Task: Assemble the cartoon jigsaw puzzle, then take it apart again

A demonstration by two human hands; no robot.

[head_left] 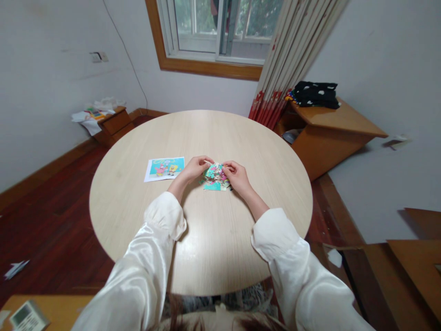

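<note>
A small heap of colourful jigsaw puzzle pieces [216, 172] is in the middle of the round table, mostly teal with bits of pink and yellow. At its near side shows a flat teal patch [212, 187]; whether this is joined pieces I cannot make out. My left hand [195, 168] grips the pieces at the heap's left edge, thumb and fingers curled in. From the right, my right hand [237, 175] pinches pieces at the opposite edge. Fingertips partly hide the pieces. Left of my left hand lies a printed cartoon picture [165, 168] on white paper.
The round wooden table [206, 248] fills the middle of the view. A low cabinet [334, 119] with black dotted cloth [317, 94] stands back right, beside a curtain [292, 41]. Papers lie on a small drawer unit [117, 123] at the left.
</note>
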